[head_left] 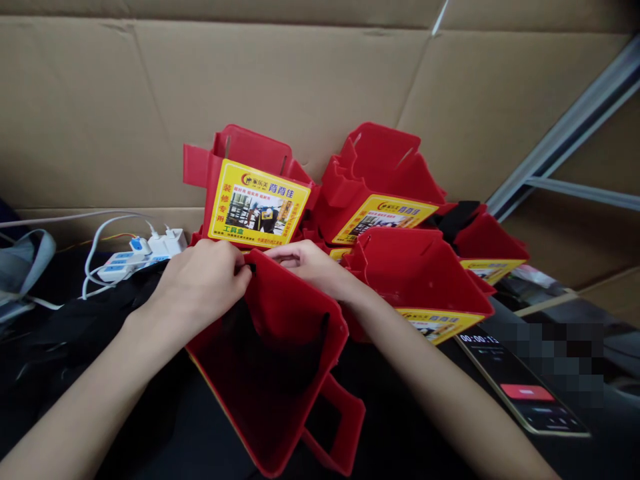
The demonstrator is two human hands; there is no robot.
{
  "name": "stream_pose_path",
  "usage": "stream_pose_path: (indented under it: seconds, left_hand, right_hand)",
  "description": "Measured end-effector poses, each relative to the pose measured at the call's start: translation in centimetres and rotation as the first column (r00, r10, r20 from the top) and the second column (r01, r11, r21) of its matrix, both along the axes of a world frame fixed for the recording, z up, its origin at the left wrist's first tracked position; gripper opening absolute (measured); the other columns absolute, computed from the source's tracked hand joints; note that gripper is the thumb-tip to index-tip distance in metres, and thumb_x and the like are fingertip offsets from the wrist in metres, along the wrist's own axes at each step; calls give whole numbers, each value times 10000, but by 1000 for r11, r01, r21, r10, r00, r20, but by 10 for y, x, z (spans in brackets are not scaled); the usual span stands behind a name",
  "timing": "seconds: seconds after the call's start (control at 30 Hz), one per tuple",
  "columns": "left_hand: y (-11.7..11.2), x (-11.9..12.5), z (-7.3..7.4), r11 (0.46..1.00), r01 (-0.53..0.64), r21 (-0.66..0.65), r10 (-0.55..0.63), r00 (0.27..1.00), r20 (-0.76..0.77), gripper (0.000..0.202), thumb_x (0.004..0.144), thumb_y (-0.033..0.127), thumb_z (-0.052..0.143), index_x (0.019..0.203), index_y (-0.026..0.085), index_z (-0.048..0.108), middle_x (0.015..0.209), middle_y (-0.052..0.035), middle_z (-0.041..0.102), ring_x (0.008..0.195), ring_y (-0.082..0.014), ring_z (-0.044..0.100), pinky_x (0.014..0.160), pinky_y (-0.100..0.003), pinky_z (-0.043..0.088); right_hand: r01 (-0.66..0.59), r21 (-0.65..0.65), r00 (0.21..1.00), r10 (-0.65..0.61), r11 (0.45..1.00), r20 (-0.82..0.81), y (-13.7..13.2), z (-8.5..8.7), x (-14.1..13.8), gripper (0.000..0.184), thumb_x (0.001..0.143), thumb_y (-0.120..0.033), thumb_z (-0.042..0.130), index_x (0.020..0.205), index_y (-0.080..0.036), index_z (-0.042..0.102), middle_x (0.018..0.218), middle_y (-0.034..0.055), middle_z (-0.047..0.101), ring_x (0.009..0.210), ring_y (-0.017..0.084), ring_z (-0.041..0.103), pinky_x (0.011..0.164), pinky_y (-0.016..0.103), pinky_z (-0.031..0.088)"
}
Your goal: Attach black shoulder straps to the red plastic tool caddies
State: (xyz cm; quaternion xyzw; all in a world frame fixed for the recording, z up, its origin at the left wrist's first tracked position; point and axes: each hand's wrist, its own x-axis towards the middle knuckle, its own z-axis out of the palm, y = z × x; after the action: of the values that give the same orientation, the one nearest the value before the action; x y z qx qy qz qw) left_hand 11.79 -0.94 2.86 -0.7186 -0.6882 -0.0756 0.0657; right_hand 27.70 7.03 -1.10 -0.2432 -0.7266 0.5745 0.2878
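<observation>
A red plastic tool box [295, 300] is tilted in front of me, its open mouth facing up toward me. A dark, curved band-like shape lies inside; I cannot tell strap from shadow. My left hand [207, 270] is closed at the upper left of its back panel, beside a slot where a bit of black shows. What its fingers pinch is hidden. Behind the same panel, my right hand [303, 260] has its fingers bent together, their tips partly covered by the panel. A second slot is in the panel's right side, and a red loop [353, 420] sticks out at the lower right.
Several more red tool boxes with yellow labels [260, 203] stand behind and to the right; one has a black strap [459, 217]. A phone [523, 390] running a timer lies at right. A white power strip [123, 265] with cables is at left. Cardboard [300, 80] stands behind.
</observation>
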Motion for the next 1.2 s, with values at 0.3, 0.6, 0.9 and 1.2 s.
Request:
stream_pose_path:
  seconds: [0.3, 0.6, 0.9, 1.2]
  left_hand:
    - [5, -13, 1, 988, 144, -49, -137, 983, 121, 292, 837, 311, 434, 687, 219, 667, 704, -57, 705, 642, -219, 632, 583, -309, 401]
    - [-4, 1, -5, 996, 81, -39, -81, 996, 25, 170, 810, 278, 475, 858, 205, 621, 833, -90, 691, 746, -293, 647, 565, -338, 402]
    - [-33, 11, -1, 877, 457, -147, -432, 885, 172, 145, 838, 233, 493, 930, 287, 590, 966, 34, 671, 840, -191, 639, 696, -308, 440]
    - [-35, 10, 17, 637, 720, -276, -573, 681, 456, 118, 859, 302, 572, 791, 270, 662, 767, 53, 687, 701, -108, 626, 642, -200, 429]
  right_hand:
    - [48, 65, 999, -46, 997, -23, 3, -7, -5, 245, 713, -135, 643, 939, -170, 733, 869, 37, 729, 873, 165, 664, 804, 313, 524]
    - [238, 602, 911, -389, 762, 133, 1, 1, 0, 143, 789, -136, 569, 837, -163, 701, 754, 18, 698, 685, 113, 629, 694, 248, 485]
    - [221, 816, 762, -617, 534, 197, -1, 18, 19, 189, 829, -140, 508, 916, -160, 675, 704, 33, 660, 661, 142, 603, 669, 278, 451]
    - [119, 841, 705, -641, 527, 302, 2, 20, 19, 219, 837, -127, 485, 930, -169, 678, 785, 58, 665, 669, 143, 594, 652, 270, 441]
